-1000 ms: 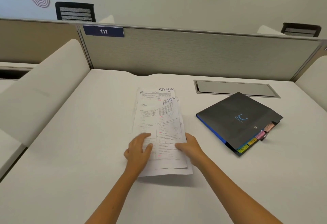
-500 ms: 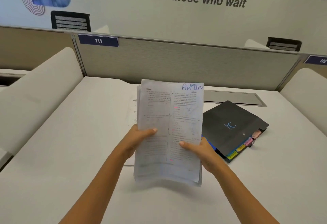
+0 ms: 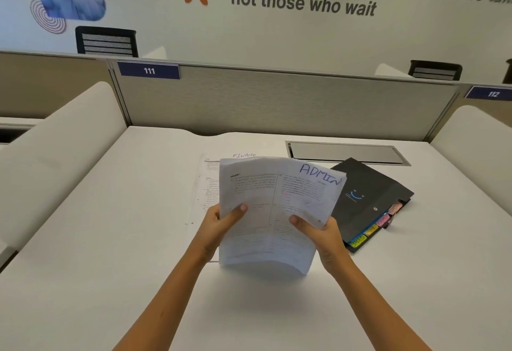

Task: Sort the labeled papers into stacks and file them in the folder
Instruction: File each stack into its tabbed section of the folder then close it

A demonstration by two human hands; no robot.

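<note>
I hold a stack of printed papers [image 3: 277, 212] up above the desk; its top sheet reads ADMIN in blue at the upper right. My left hand [image 3: 217, 226] grips the stack's left edge, thumb on the front. My right hand [image 3: 321, 233] grips its right edge the same way. Behind the stack a sheet labeled FINANCE [image 3: 210, 184] lies flat on the desk, mostly hidden. A black folder [image 3: 371, 198] with colored index tabs lies closed to the right of my right hand.
The white desk [image 3: 110, 239] is bounded by a grey partition [image 3: 277, 101] at the back and padded side panels left and right. A metal cable hatch [image 3: 346, 152] sits in the desk behind the folder.
The papers lay flat under both hands a second ago; both hands have lifted the stack off the desk, leaving the FINANCE sheet behind. The stack now bows and tilts slightly right.
</note>
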